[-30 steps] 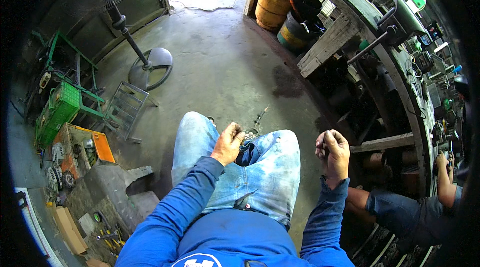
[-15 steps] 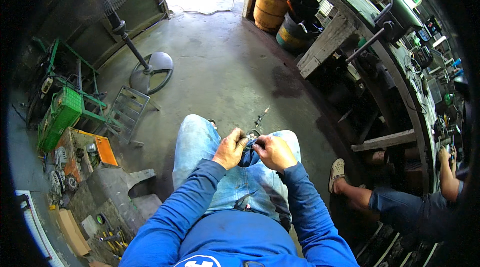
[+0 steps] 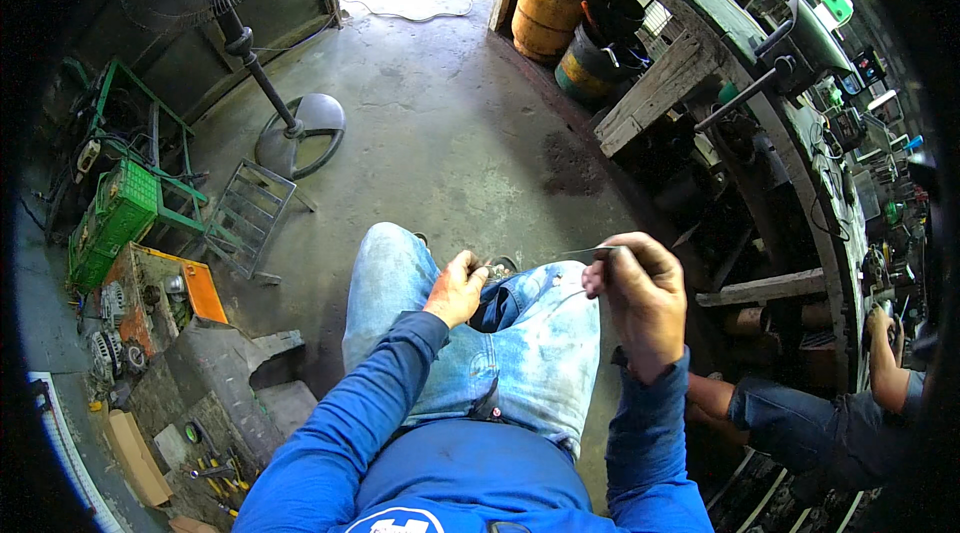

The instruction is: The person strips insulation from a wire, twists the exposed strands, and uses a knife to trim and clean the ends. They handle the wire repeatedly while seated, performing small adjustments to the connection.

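Observation:
Between my knees, my left hand (image 3: 458,291) is closed with thumb and fingers together, on or beside a small dark part (image 3: 505,265). What kind of part it is cannot be made out. A thin strand (image 3: 575,253), like fine wire or thread, runs from near that part to my right hand (image 3: 645,298). The right hand, raised above my right thigh, pinches the strand with its fingers curled. A short loose length of strand shows below its fingertips. My jeans (image 3: 390,283) lie under both hands.
A pedestal fan (image 3: 265,98) stands ahead left, near a metal stool (image 3: 250,218), a green crate (image 3: 118,218) and a tool-strewn surface (image 3: 215,443). At right runs a long workbench (image 3: 810,163), with a gas cylinder (image 3: 545,13) beneath. A co-worker's leg (image 3: 790,418) reaches in there.
My right hand has moved away from the left, to the right and up, drawing out the strand. My left hand stays about where it was between the knees.

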`<state>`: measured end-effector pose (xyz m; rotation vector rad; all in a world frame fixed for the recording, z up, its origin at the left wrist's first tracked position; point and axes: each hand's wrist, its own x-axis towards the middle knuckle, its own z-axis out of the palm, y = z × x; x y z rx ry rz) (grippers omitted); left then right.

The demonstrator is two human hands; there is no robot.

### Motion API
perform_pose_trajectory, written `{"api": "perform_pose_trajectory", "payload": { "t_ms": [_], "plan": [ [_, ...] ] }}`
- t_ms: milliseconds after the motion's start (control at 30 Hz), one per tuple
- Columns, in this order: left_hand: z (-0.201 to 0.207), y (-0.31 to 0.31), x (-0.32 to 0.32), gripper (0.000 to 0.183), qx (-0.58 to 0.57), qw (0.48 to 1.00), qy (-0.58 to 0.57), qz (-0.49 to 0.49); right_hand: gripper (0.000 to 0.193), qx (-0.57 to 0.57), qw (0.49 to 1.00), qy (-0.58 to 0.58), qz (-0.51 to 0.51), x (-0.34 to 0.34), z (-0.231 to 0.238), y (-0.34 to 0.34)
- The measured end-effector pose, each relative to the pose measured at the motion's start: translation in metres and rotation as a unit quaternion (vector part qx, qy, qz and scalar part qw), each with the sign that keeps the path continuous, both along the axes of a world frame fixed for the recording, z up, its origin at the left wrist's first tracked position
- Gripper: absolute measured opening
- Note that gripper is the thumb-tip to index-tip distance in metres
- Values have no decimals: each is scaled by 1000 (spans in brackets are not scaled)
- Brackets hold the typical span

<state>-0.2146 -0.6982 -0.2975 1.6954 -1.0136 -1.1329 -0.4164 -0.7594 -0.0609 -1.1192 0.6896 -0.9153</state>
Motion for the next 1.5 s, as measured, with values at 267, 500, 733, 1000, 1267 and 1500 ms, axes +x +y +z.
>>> {"api": "perform_pose_trajectory", "payload": {
  "t_ms": [267,500,733,1000,1267,1500],
  "plan": [
    [-6,0,1,23,21,1000,2,-3,26,-82,993,-79,-8,-19,66,-13],
    [10,0,-1,23,43,999,-7,-8,33,-122,977,-153,78,-32,128,-29],
    [12,-1,-2,17,42,998,50,-3,42,-208,940,-199,183,-28,152,-27],
    [8,-3,-2,14,-21,988,154,-20,56,-621,773,56,117,-23,163,-27],
    [1,-2,-4,13,-31,973,228,9,31,-775,256,479,-324,-57,151,-19],
    [7,-2,-10,14,-58,972,230,1,23,-611,157,680,-374,-138,147,-20]
  ]
}}
